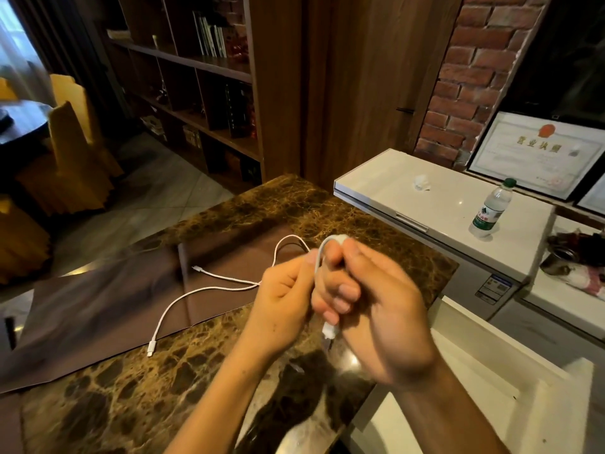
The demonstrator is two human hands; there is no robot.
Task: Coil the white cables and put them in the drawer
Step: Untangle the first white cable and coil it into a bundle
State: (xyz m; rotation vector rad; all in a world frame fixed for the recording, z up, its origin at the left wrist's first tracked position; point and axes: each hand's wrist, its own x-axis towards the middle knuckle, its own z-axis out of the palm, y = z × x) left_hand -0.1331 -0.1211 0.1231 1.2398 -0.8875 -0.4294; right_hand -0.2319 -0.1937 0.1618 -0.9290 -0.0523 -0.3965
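A white cable [209, 291] trails over the brown marble counter [137, 388], with one plug [151, 347] near the front left and another tip further back. Its right part rises into my hands above the counter. My right hand [370, 309] grips a small white coil of the cable; loops show above and below the curled fingers. My left hand [286, 303] pinches the strand just left of that coil. An open white drawer [484, 385] lies at the lower right, below my right wrist.
A white chest freezer [409, 198] stands behind the counter with a water bottle [489, 209] and a crumpled tissue on its lid. Framed certificates lean on the brick wall. A wooden bookshelf and yellow chairs fill the far left.
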